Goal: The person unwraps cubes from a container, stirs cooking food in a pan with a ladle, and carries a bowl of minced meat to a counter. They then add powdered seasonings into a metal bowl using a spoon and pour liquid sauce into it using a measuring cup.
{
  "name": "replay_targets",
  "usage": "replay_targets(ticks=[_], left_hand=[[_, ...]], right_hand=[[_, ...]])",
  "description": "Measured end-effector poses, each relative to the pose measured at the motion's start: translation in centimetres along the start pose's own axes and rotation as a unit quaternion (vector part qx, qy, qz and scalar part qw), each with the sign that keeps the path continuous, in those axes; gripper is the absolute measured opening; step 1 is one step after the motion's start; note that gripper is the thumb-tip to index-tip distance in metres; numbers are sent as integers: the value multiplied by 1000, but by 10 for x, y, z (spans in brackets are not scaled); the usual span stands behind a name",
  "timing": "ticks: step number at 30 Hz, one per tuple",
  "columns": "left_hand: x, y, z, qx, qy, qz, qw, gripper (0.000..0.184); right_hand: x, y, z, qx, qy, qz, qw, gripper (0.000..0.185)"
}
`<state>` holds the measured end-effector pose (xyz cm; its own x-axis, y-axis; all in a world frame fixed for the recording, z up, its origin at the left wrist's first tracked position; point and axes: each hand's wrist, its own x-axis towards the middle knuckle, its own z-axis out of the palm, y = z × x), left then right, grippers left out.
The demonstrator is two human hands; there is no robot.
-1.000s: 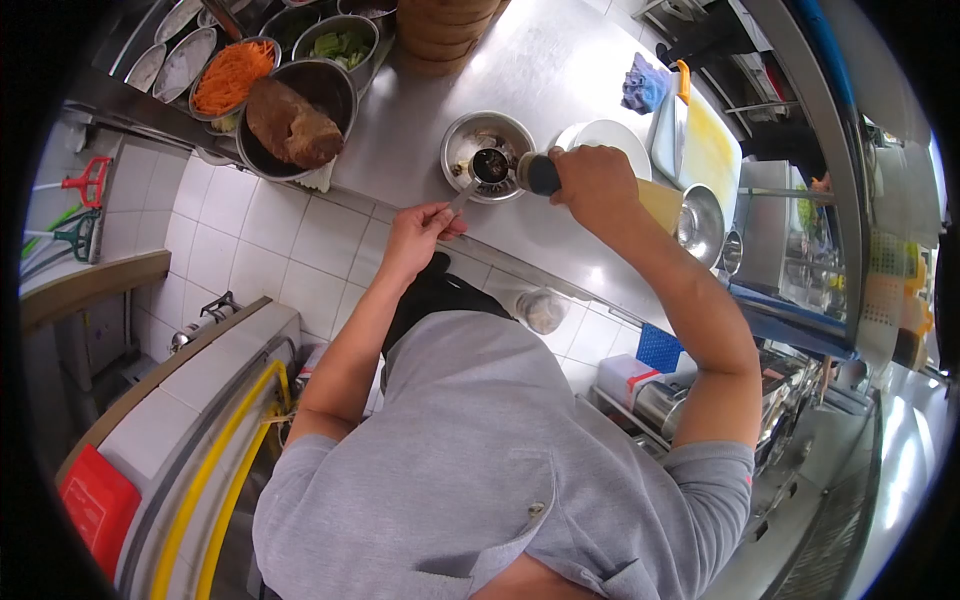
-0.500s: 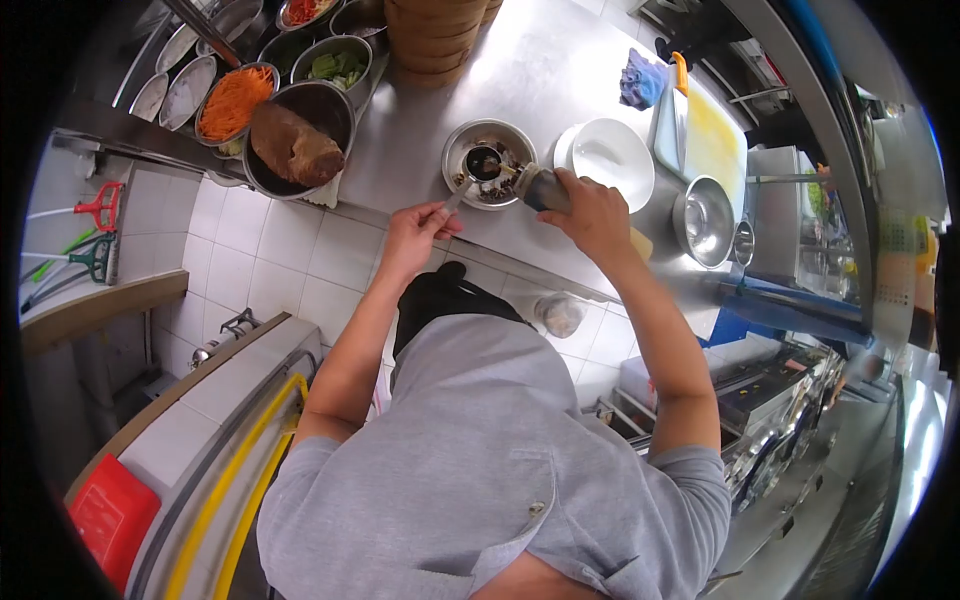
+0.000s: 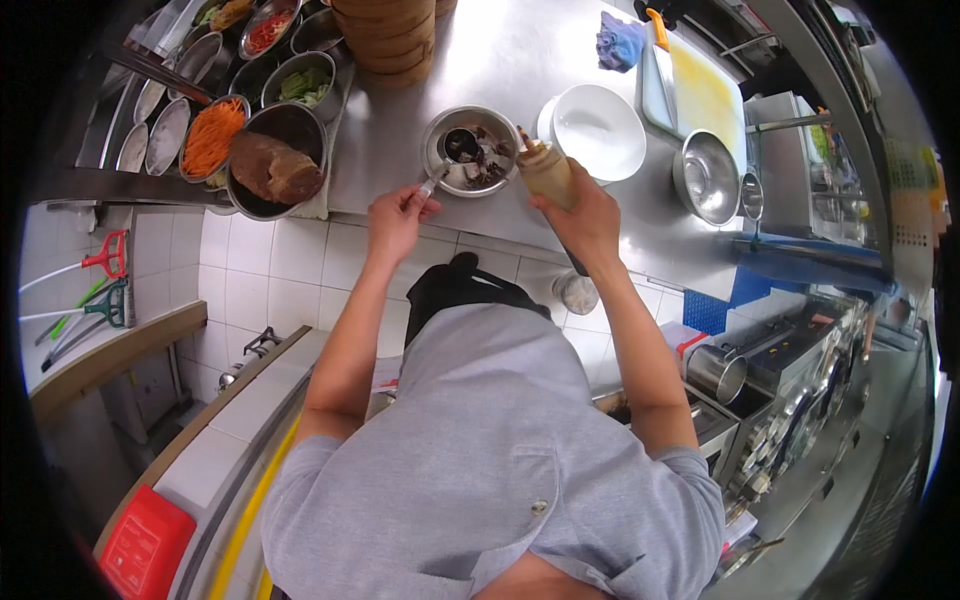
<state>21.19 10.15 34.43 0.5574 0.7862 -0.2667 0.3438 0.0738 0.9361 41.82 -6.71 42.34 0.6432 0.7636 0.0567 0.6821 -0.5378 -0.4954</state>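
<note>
My left hand (image 3: 398,218) is closed on the handle of a metal ladle (image 3: 461,146), whose cup holds dark liquid over a steel bowl (image 3: 431,150). Pale and dark pieces lie in that bowl. To the right, my right hand (image 3: 585,218) is wrapped round a squeeze bottle (image 3: 548,178) with a brownish tip. The bottle stands nearly upright, its tip up beside the bowl's right rim, apart from the ladle. White plates or bowls (image 3: 600,133) sit just behind my right hand.
At the left are a bowl with a large brown piece (image 3: 275,170), shredded carrot (image 3: 212,137) and greens (image 3: 304,86). Bamboo steamers (image 3: 384,40) stand behind. On the right are a knife (image 3: 664,72) on a cutting board (image 3: 705,85), a blue cloth (image 3: 620,42) and a metal bowl (image 3: 708,178).
The bottle in my right hand has tipped back from over the ladle, so its tip now points up. Its contents look paler near the tip. The ladle remains over the bowl.
</note>
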Motion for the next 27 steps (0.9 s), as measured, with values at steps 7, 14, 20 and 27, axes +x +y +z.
replay_targets(ticks=[7,14,20,27], left_hand=[[3,2,-3,56,6,17,998,21],[8,-2,-5,142,29,75,987,22],[4,13,-8,241,31,133,961,22],[6,8,-13,334,44,242,910,21]], right_hand=[[-24,-1,-21,81,14,78,994,70],[-43,10,-24,187,73,134,970,71],[-54,26,-14,233,120,102,960,71],[-68,39,-11,247,144,126,950,72]])
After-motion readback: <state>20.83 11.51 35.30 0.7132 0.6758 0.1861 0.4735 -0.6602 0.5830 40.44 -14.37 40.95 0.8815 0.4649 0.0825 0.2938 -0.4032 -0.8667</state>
